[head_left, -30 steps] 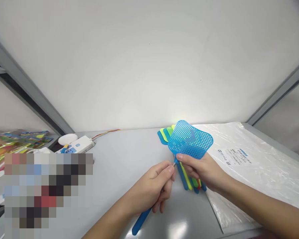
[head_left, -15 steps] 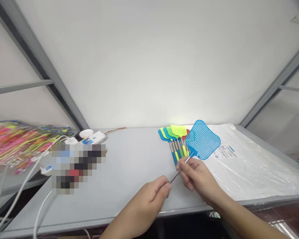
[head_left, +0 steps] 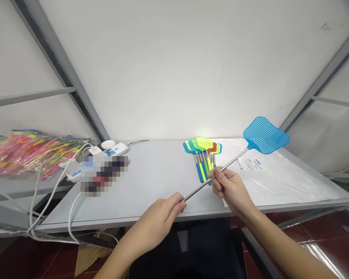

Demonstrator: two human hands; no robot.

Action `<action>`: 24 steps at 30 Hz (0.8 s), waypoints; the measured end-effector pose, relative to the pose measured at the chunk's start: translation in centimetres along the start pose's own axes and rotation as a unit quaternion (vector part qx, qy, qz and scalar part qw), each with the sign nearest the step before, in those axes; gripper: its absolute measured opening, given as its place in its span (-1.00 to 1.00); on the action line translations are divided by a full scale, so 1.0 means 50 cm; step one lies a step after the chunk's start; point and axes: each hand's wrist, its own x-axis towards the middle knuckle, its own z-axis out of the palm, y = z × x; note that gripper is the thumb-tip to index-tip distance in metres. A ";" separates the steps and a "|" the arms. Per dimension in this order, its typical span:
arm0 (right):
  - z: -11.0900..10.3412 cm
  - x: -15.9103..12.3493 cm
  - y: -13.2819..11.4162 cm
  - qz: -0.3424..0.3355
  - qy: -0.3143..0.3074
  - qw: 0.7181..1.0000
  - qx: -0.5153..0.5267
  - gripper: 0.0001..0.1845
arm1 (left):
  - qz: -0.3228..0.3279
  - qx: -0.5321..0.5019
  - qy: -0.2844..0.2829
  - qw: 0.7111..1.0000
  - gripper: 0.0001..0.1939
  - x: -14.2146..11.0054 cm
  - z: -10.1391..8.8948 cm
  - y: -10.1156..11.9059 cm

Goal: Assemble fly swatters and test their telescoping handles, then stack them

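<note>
A blue fly swatter (head_left: 266, 135) with a perforated head and a long, thin metal shaft slants up to the right across the front of the table. My left hand (head_left: 165, 213) is closed around its lower end, hiding the handle. Farther up, my right hand (head_left: 228, 188) pinches the shaft between thumb and fingers. Behind my right hand lies a fanned row of several short fly swatters (head_left: 204, 144) in blue, yellow, green and red, their handles pointing toward me.
A white plastic bag (head_left: 282, 186) with a printed label covers the table's right side. On the left are a power strip (head_left: 119, 149), white cables (head_left: 54, 190) and a blurred-out patch. Bagged colourful items (head_left: 46, 153) fill a neighbouring shelf. A dark chair (head_left: 189, 252) stands below the front edge.
The swatter's metal shaft has drawn out much longer. Its head has moved up and right, my hands have spread apart, and the camera has pulled back.
</note>
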 end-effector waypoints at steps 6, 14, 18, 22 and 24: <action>-0.045 0.031 -0.018 -0.012 0.067 0.995 0.069 -0.64 | -0.008 0.105 0.024 0.994 -0.65 -0.018 -0.019 -0.024; 0.002 -0.003 0.030 0.018 0.044 0.995 0.084 -0.61 | -0.006 0.179 0.066 0.982 -0.65 -0.006 -0.015 -0.034; -0.036 0.006 0.013 -0.008 0.080 0.993 0.091 -0.63 | 0.004 0.199 0.062 0.978 -0.66 -0.021 -0.024 -0.066; -0.106 0.035 -0.009 -0.030 0.135 0.981 0.138 -0.63 | -0.014 0.213 0.069 0.974 -0.66 -0.043 -0.051 -0.112; -0.133 0.048 -0.017 -0.033 0.144 0.978 0.149 -0.64 | -0.018 0.209 0.071 0.975 -0.67 -0.052 -0.063 -0.135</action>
